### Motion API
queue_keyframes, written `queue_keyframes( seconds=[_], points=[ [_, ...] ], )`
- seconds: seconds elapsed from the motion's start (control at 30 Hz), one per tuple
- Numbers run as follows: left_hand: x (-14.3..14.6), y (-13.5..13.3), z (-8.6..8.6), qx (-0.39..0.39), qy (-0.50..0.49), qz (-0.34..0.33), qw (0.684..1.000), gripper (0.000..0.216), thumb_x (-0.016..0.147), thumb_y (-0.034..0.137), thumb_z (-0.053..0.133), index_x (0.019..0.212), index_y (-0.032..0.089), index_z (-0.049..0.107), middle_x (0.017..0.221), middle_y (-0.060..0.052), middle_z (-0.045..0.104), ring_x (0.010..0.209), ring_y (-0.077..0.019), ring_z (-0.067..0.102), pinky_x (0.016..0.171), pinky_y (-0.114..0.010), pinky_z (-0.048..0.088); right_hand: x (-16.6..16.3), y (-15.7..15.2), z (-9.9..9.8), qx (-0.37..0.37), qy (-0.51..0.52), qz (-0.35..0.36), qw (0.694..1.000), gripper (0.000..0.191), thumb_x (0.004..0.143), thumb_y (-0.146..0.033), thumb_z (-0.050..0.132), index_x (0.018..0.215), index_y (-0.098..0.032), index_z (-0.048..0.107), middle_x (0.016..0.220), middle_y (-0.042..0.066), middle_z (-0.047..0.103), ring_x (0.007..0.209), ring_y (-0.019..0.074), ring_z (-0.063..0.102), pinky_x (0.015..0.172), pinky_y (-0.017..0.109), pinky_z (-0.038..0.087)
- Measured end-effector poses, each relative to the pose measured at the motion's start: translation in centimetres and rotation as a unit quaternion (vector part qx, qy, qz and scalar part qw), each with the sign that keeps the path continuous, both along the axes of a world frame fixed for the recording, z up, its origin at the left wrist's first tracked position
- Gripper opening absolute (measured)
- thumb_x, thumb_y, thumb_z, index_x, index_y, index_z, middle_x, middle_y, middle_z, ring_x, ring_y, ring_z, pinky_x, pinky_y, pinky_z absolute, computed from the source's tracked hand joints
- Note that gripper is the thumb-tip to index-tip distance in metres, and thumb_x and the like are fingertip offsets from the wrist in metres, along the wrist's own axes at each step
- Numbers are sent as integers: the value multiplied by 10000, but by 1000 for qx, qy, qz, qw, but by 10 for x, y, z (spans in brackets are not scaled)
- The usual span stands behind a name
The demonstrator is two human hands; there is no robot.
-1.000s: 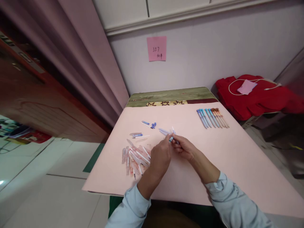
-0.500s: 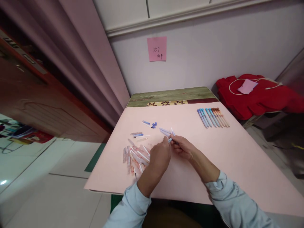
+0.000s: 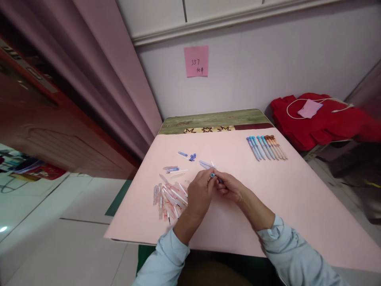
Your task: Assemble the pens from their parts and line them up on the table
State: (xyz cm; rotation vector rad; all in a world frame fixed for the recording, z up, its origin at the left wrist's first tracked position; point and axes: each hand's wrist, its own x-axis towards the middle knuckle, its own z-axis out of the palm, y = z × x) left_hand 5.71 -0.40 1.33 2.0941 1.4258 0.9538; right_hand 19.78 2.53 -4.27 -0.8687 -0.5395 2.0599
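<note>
Both of my hands meet over the middle of the table. My left hand point(image 3: 200, 190) pinches a small blue pen barrel piece point(image 3: 212, 175), its round open end turned toward me. Close against it, my right hand point(image 3: 229, 186) has its fingers closed around a thin pen refill point(image 3: 212, 163); a white end shows above the fingers and a dark end below. Just beyond the fingertips lie pale purple pen barrels point(image 3: 204, 164). To the left is a heap of clear pinkish pen barrels and white refills point(image 3: 171, 198). My fingers partly cover both held parts.
Small blue pen caps point(image 3: 193, 157) and blue pen parts point(image 3: 172, 169) lie left of centre. A row of assembled pens point(image 3: 264, 147), blue and brown, lies at the back right. Red cloth point(image 3: 324, 119) with a white cable sits beyond the pink-covered table point(image 3: 282, 206).
My left hand has turned the blue barrel piece so its open end faces me and come closer to my right hand. The refill has tilted slightly left.
</note>
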Motion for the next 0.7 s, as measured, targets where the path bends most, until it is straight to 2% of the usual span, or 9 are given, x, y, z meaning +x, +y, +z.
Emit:
queue_keyframes(
  seconds=[0.27,0.43,0.57,0.7],
  points=[
    [-2,0,-8,4,-161,15,987,246,852,249,634,1077,283,728,1072,-51,729,1022,-232,639,957,-394,484,0,-4,6,16,-6,19,1000,459,668,-505,813,684,-163,508,522,-78,434,423,16,196,384,154,72],
    [-6,-2,-6,41,-113,33,992,218,902,255,554,1066,244,698,1048,-73,722,1013,-222,649,953,-366,478,0,-5,12,33,-13,28,999,422,708,-526,767,802,-174,553,556,-86,419,421,23,163,378,158,61],
    [-14,1,-8,48,-94,33,994,246,933,232,468,1102,219,645,1096,-93,695,1069,-221,629,974,-366,458,1,-4,14,51,-48,-21,997,400,770,-542,669,935,-188,582,573,-79,430,419,40,172,373,163,70],
    [-22,4,-12,1,-140,20,990,247,931,228,455,1091,219,643,1102,-94,675,1066,-216,614,976,-377,457,3,-3,15,94,-60,-83,990,306,798,-485,621,885,-198,563,558,-77,421,421,53,174,371,175,76]
  ],
)
